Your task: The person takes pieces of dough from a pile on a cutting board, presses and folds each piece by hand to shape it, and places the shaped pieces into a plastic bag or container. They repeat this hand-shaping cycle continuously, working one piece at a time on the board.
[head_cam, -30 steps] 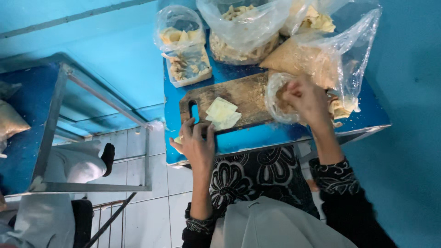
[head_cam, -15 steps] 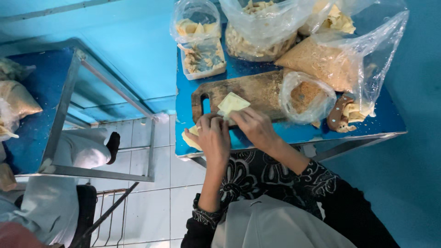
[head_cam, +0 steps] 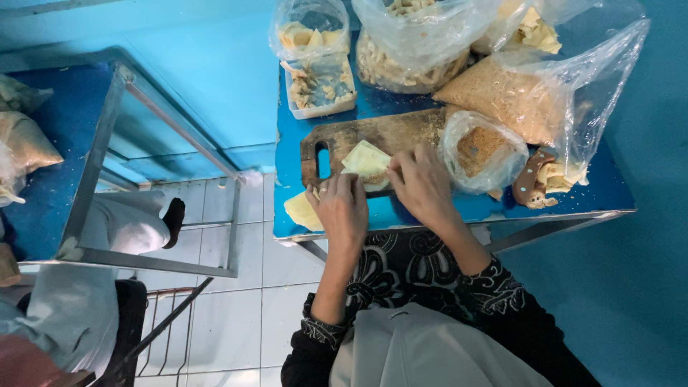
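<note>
Pale yellow square dough wrapper [head_cam: 365, 159] lies on the worn wooden cutting board [head_cam: 380, 136], pinched at its edges by both hands: left hand [head_cam: 344, 208] at seven o'clock, right hand [head_cam: 423, 186] at four. A second ago the right hand was in the clear bag of brown crumbs [head_cam: 481, 150]; now both close on the wrapper, so folding looks begun.

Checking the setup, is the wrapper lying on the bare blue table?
No, the wrapper lies on the wooden board, with both hands at its near edge.
</note>
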### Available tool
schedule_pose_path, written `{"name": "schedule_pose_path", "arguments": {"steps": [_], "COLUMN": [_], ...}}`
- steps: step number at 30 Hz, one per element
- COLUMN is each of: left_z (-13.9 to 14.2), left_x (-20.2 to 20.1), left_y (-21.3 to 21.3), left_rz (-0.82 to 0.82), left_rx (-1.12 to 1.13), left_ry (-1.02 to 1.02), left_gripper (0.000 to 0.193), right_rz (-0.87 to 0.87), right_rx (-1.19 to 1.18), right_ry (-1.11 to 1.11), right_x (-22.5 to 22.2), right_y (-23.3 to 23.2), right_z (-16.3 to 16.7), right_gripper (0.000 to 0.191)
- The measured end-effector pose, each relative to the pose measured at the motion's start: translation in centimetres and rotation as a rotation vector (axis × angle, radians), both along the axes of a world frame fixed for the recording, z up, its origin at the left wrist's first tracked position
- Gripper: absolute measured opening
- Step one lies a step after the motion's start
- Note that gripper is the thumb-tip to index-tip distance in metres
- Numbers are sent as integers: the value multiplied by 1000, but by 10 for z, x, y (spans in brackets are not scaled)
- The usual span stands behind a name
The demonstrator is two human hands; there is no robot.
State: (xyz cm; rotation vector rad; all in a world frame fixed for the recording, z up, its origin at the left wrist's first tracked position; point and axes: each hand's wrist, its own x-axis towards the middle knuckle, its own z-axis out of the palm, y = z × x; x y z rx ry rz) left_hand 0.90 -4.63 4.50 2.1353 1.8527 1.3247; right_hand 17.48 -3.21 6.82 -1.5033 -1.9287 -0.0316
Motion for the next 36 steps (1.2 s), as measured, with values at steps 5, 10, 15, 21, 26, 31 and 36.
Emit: {"name": "schedule_pose_path", "arguments": {"steps": [5,10,15,21,26,31,36], "left_z": [-5,-11,-13,-4,12,17,15], "left_x": [4,9,12,8,-18,-33,-33], "left_y": [4,8,10,6,2,14,29], "left_rz": [-9,-25,18,-10,-226,-361,-363], "left_rx": [75,123,173,85,121,129,79], "left_ry": [15,17,86,135,274,315,193], "left_gripper": [23,24,22,7,20,14,11], "right_rz": [89,121,181,304,406,463,422], "right_rx": [-74,-173,-124,58,-24,-36,49], "right_ry": [285,491,423,181,52,-15,-87], "right_x": [-2,-5,-5,-2,16,23,23], "right_y": [2,-1,-4,-7,-4,5,19], "right_z": [-4,-6,-7,-1,16,26,18], "right_gripper": [16,16,13,16,25,35,20]}}
